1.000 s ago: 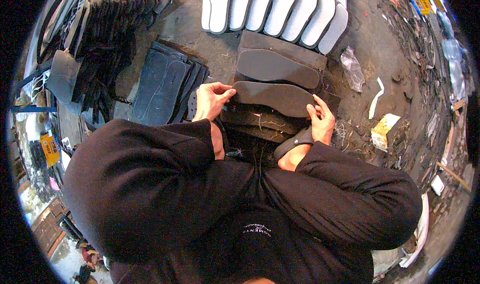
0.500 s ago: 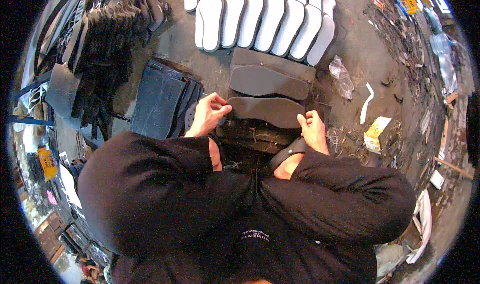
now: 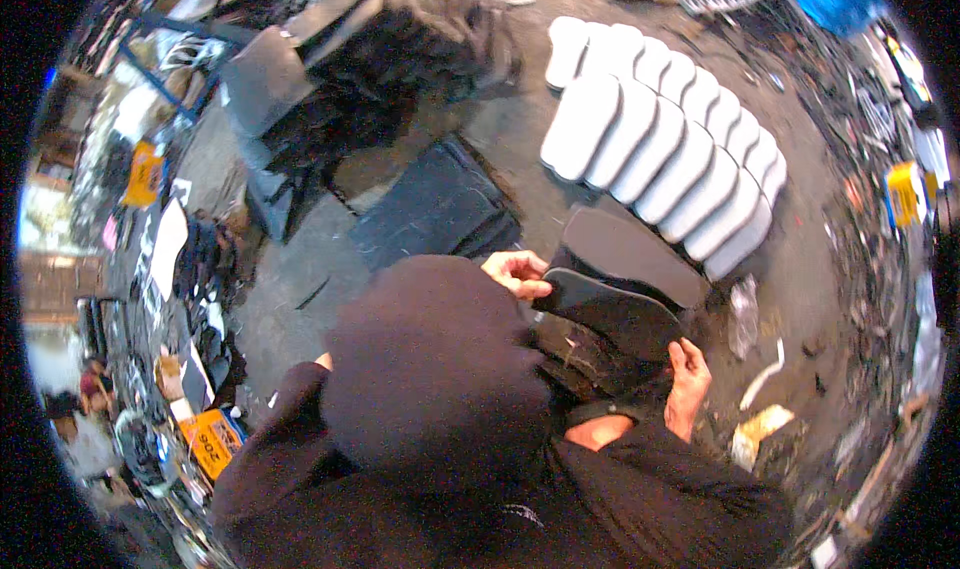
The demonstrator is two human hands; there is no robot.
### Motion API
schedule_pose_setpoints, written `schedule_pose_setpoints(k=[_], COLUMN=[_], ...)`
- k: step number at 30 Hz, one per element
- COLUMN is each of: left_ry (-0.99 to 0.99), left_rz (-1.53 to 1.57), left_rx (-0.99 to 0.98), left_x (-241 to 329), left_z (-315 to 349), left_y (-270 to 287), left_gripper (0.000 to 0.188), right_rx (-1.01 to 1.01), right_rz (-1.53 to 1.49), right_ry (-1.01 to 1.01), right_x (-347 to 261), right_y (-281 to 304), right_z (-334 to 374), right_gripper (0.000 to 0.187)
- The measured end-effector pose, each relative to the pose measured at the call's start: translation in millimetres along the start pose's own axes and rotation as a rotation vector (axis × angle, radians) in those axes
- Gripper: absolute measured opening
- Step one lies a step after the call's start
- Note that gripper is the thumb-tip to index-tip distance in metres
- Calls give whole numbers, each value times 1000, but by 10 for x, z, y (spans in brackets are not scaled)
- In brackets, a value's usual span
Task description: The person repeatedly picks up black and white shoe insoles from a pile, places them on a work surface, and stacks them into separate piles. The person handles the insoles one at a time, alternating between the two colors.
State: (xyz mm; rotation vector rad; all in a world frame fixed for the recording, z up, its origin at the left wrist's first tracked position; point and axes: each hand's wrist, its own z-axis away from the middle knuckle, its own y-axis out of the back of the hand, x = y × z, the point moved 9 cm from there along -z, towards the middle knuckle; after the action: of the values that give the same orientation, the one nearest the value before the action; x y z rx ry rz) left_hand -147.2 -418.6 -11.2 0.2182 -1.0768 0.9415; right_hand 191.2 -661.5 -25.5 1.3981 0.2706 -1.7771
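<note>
A dark, foot-shaped sole (image 3: pixel 618 314) spans the gap between my hands. My left hand (image 3: pixel 516 273) pinches its left end between thumb and fingers. At the opposite end, my right hand (image 3: pixel 688 381) has its fingers closed at the sole's edge. Just beyond lies another dark sole (image 3: pixel 632 252), flat on the pile in front of me. What sits under the nearer sole is in shadow and partly hidden by my clothing.
Rows of white-topped soles (image 3: pixel 640 139) stand beyond my hands. Dark flat sheets (image 3: pixel 435 204) are stacked to the left, with a heap of dark pieces (image 3: pixel 390 79) behind. Crumpled clear plastic (image 3: pixel 743 317) and a yellowish scrap (image 3: pixel 762 431) lie on the right.
The view has swung left, so the soles and white rows now appear further right and tilted. The nearer sole looks lifted at its left end, in my left hand.
</note>
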Motion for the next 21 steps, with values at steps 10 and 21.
schedule_pose_setpoints(k=[10,21], left_ry=[-1343,-956], left_rz=[-1300,-1372], left_rx=[1474,1655], left_x=[3421,2547], left_z=[1775,943], left_y=[1491,3011], left_gripper=[28,46], right_rx=[-176,-241], right_rz=[-148,-220], right_ry=[-88,-145], right_x=[75,393], right_y=[-222,-208], right_z=[-24,122], right_gripper=[32,34])
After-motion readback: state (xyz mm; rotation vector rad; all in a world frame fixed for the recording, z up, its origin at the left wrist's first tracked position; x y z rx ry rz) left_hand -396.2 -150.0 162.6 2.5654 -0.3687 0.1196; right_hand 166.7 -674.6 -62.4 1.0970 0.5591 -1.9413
